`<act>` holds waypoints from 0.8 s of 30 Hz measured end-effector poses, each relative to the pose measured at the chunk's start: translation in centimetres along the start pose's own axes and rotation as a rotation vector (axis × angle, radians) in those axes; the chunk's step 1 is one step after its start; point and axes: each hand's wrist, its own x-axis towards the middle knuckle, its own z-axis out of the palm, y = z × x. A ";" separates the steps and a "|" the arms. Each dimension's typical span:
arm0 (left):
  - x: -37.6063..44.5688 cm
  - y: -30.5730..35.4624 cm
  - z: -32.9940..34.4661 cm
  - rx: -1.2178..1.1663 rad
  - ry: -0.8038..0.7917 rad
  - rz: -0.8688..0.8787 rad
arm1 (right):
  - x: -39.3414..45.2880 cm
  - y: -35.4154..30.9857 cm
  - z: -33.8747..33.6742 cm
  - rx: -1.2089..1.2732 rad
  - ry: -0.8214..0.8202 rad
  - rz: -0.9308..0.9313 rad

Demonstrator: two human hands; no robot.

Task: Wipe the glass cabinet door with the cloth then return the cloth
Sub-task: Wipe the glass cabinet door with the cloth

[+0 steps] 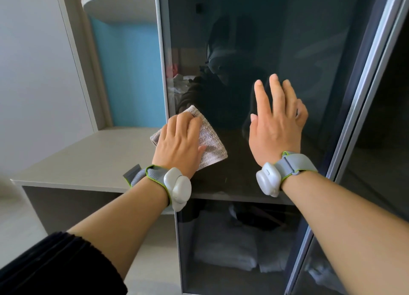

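While the left hand (179, 140) presses the cloth (212, 142) to the glass door (243, 40), the right hand (274, 126) spreads flat, empty.

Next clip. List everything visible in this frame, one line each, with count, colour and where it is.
glass cabinet door: one, dark tinted, silver frame, centre.
cloth: one, grey, pressed on the glass near its left edge.
folded towels: a few, white, behind the lower glass.
side unit: one, light grey top, left.
shelf: one, pale, upper left.
wristbands: two, grey and white.
left hand: on the cloth.
right hand: flat, fingers spread, at the glass.
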 end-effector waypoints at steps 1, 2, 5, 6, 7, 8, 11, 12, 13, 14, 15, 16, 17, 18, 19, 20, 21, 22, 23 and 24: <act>-0.2 0.1 0.3 -0.016 -0.003 -0.004 | 0.0 0.1 0.1 -0.001 -0.004 0.000; -0.3 0.2 0.5 -0.021 -0.008 -0.005 | -0.1 0.1 0.2 -0.002 -0.008 -0.002; -0.2 0.2 1.1 0.008 -0.026 0.023 | -0.1 0.2 0.3 0.000 -0.008 -0.011; 0.1 0.2 1.2 0.010 -0.021 0.041 | -0.1 0.3 0.3 0.000 -0.009 -0.013; 0.5 0.2 1.2 0.013 -0.017 0.058 | -0.1 0.3 0.3 -0.001 -0.008 -0.013; 1.0 0.2 1.2 0.026 -0.018 0.072 | 0.0 0.4 0.3 0.000 -0.004 -0.013; 2.0 0.0 1.3 0.072 -0.034 0.094 | 0.1 0.5 0.2 0.005 0.002 -0.018; 2.2 -0.1 1.3 0.079 -0.034 0.097 | 0.1 0.5 0.2 0.008 0.004 -0.020; 2.3 -0.2 1.3 0.083 -0.032 0.103 | 0.1 0.5 0.1 0.011 0.006 -0.021; 2.6 -0.3 1.1 0.084 -0.030 0.110 | 0.3 0.5 -0.1 0.016 0.012 -0.020; 3.0 -0.4 1.0 0.082 -0.028 0.117 | 0.5 0.5 -0.3 0.021 0.021 -0.018; 3.5 -0.4 0.7 0.080 -0.024 0.121 | 0.8 0.6 -0.5 0.028 0.035 -0.019; 4.1 -0.4 0.5 0.079 -0.016 0.120 | 1.3 0.7 -0.8 0.031 0.049 -0.024; 4.8 -0.4 0.1 0.079 -0.003 0.120 | 1.8 0.8 -1.2 0.031 0.061 -0.026; 5.6 -0.4 -0.4 0.083 0.011 0.124 | 2.6 1.0 -1.6 0.030 0.073 -0.023; 6.3 -0.3 -0.7 0.089 0.023 0.129 | 3.2 1.1 -2.0 0.026 0.082 -0.014; 7.1 -0.3 -1.2 0.093 0.033 0.135 | 4.0 1.2 -2.4 0.019 0.090 -0.005; 7.8 -0.3 -1.6 0.093 0.042 0.140 | 4.6 1.3 -2.8 0.013 0.094 -0.001; 8.5 -0.3 -2.1 0.090 0.051 0.142 | 5.3 1.4 -3.1 0.005 0.096 0.001; 9.3 -0.3 -2.5 0.086 0.058 0.144 | 5.9 1.4 -3.5 0.000 0.098 0.000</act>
